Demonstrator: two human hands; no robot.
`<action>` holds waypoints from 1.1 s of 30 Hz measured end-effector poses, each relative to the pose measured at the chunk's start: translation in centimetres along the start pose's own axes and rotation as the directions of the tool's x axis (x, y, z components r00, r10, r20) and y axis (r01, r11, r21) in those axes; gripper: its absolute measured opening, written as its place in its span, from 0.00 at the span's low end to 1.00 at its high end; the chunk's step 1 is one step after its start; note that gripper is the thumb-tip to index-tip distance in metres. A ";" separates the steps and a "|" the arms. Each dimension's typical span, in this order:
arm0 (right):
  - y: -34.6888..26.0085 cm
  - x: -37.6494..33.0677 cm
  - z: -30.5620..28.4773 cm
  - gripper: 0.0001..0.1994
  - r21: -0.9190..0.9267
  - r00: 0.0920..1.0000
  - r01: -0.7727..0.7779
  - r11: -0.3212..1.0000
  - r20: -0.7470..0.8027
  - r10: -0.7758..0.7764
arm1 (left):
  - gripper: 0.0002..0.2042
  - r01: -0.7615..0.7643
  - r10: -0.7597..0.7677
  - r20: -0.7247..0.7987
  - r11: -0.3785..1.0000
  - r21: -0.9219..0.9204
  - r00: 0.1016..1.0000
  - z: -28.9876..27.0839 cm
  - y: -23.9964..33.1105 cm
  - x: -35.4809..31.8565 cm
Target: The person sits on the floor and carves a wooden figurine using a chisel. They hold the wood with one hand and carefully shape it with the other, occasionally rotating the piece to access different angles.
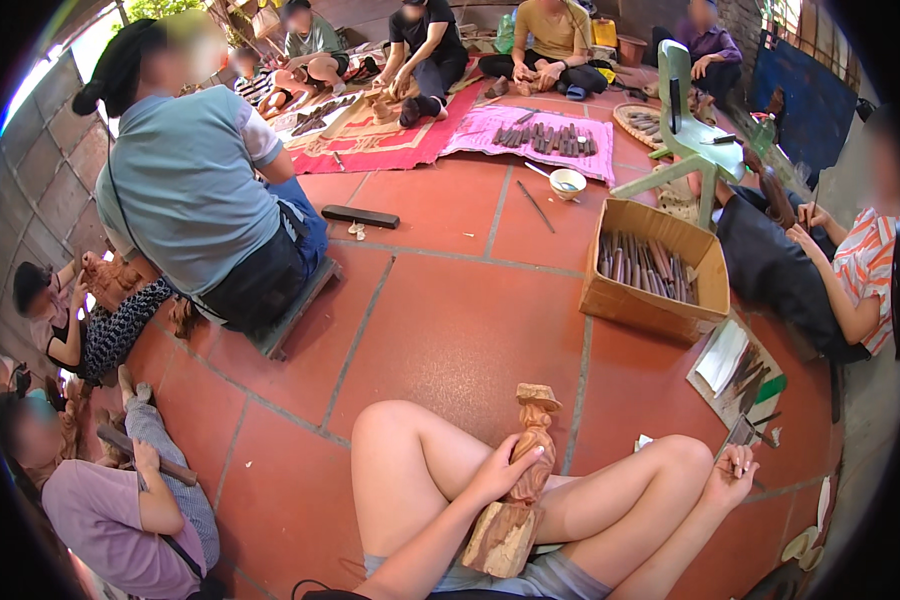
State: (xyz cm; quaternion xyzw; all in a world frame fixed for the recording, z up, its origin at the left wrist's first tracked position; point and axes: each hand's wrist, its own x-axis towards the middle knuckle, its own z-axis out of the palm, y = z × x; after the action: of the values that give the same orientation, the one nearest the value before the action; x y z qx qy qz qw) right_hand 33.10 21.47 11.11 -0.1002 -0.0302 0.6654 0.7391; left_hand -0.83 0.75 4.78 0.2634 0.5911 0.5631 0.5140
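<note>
Wooden figure (537, 477) in left hand (500, 470), right hand (732, 475), grip unclear, near tool-strewn board (759, 358), cardboard box (645, 308) beyond.

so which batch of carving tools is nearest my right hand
The small batch on the green-edged sheet, just beyond your right hand; those in the cardboard box and on the pink cloth lie farther away.

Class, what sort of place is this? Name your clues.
Probably a shared wood-carving workshop: a carved wooden figure in the left hand, a cardboard box of slim tools, and more tools on a pink cloth.
</note>
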 end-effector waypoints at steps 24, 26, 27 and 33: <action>-0.5 -0.4 -0.1 0.21 0.103 0.998 -0.028 0.994 0.066 0.021 | 0.24 0.011 -0.009 -0.017 0.994 0.107 1.000 0.1 0.0 0.4; 0.3 -0.4 1.4 0.18 0.009 0.999 -0.040 0.999 0.017 0.040 | 0.22 0.077 -0.071 -0.066 0.993 0.093 0.995 0.5 1.8 -0.5; 0.8 -0.3 2.4 0.18 -0.115 0.999 -0.033 0.993 -0.011 0.031 | 0.21 0.055 -0.050 -0.091 0.997 0.058 0.995 0.5 1.0 -0.4; -5.5 3.8 -3.3 0.26 -0.979 0.797 0.192 0.063 0.119 -0.592 | 0.17 0.016 -0.014 -0.021 0.997 0.077 1.000 0.5 0.5 0.3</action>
State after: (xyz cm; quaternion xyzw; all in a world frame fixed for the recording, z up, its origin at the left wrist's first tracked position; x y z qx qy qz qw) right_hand 39.51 24.30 8.64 -0.6322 -0.3482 0.2346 0.6512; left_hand -0.58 1.33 5.26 0.2727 0.6196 0.5387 0.5014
